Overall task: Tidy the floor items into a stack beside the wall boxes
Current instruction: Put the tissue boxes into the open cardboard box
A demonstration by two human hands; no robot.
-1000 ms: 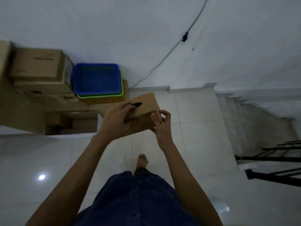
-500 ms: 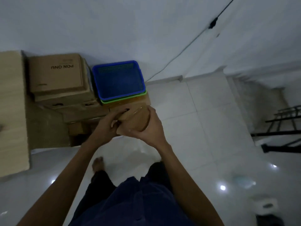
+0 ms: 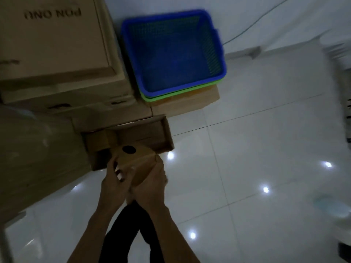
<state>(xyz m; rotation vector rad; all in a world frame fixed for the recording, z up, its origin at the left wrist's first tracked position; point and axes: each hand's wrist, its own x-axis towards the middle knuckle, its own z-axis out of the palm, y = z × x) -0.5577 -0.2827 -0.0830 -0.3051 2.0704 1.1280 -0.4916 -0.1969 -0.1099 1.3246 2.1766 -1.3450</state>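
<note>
A small brown cardboard box [image 3: 139, 161] with a black oval hole on its top sits between both my hands. My left hand [image 3: 115, 184] grips its left side and my right hand [image 3: 152, 180] wraps its right side. I hold it low over an open cardboard box [image 3: 152, 133] that lies on the floor in front of the stacked wall boxes [image 3: 57, 54]. To the right of those boxes a blue basket [image 3: 218, 59] sits nested in a green one [image 3: 193, 91] on top of another cardboard box [image 3: 190, 104].
A wooden panel [image 3: 28, 158] stands at the left. White glossy floor tiles [image 3: 256, 158] spread to the right, with stair steps [image 3: 341, 54] at the right edge. A cable [image 3: 252, 22] runs down the white wall. My dark trouser leg [image 3: 131, 230] shows below my arms.
I have moved closer and bent down toward the boxes. The small box has gone lower, down to the open box on the floor. Both hands still hold it.
</note>
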